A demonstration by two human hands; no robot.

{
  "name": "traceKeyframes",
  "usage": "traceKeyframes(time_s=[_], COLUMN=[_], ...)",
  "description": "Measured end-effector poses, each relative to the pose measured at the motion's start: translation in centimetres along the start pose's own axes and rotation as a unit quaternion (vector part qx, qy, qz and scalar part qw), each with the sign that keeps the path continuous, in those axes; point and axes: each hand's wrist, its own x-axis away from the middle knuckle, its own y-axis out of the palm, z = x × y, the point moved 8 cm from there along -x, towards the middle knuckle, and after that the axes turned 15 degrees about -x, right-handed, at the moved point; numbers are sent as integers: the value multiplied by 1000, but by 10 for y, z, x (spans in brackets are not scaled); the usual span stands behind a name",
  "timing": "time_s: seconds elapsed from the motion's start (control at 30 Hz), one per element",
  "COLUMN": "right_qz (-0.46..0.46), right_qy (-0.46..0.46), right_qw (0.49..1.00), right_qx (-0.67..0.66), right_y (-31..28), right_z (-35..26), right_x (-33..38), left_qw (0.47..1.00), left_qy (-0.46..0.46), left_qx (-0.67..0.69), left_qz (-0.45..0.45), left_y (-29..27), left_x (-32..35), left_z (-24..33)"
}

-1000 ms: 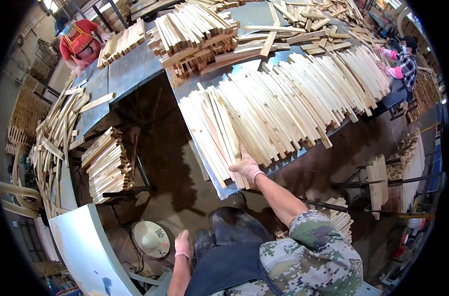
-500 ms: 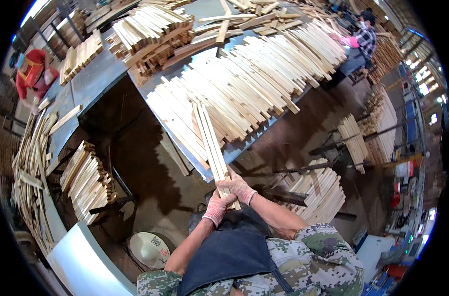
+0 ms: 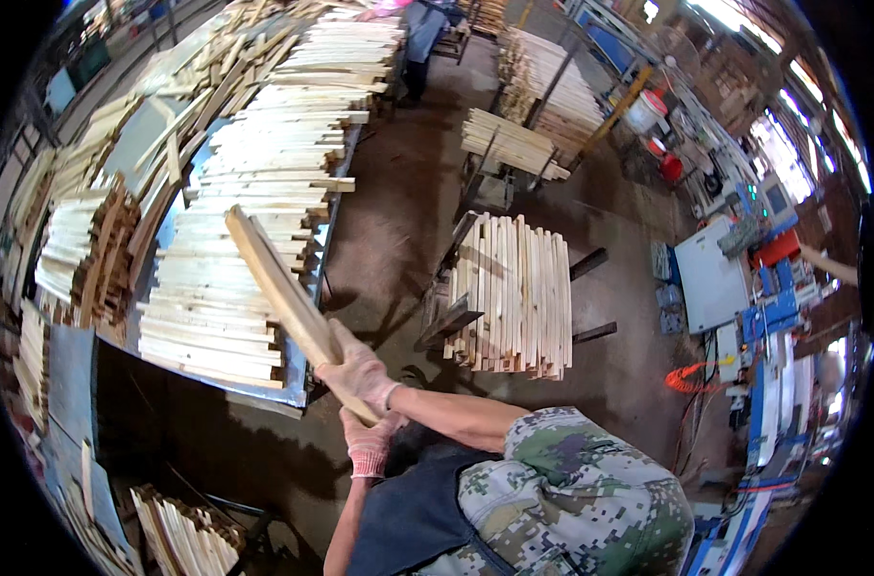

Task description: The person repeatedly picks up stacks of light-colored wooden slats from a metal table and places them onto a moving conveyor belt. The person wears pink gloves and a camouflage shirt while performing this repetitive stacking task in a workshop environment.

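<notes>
A few pale wooden strips (image 3: 277, 288) lie together in my two gloved hands, slanting up and to the left over the table's edge. My right hand (image 3: 358, 374) is wrapped round them partway down their length. Close below it, my left hand (image 3: 368, 444) is closed on their lower end; some of its fingers are hidden. Beneath the far end of the held strips, a long row of wooden strips (image 3: 235, 250) covers the blue-grey table (image 3: 293, 392).
To the right, a stack of strips (image 3: 514, 298) rests on a metal rack with dark arms (image 3: 451, 322). Beyond it is another stack (image 3: 514, 144). Machinery with a white cabinet (image 3: 713, 274) stands at the right. A co-worker (image 3: 423, 38) is at the table's far end.
My view has turned to the right, toward the racked stack. The held strips have lifted off the table row and now tilt left, still in both hands.
</notes>
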Motion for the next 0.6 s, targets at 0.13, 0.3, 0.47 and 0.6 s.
traceKeyframes(time_s=[0.13,0.3,0.47,0.6], right_qz=[22,153,297,310], right_qy=[-34,-68,10,170], right_qw=[997,985,947,920], right_qx=[-58,-53,120,171], right_y=[-114,-276,-409,-454], right_z=[-62,-71,-2,71], right_x=[12,34,40,19], left_qw=[972,982,981,937], left_qy=[10,-149,-117,-69], left_qx=[138,91,-106,-322], left_qz=[-187,-75,-109,-116], left_y=[39,30,-10,-41], left_x=[-12,-46,-40,-7], left_z=[6,-105,-243,-267])
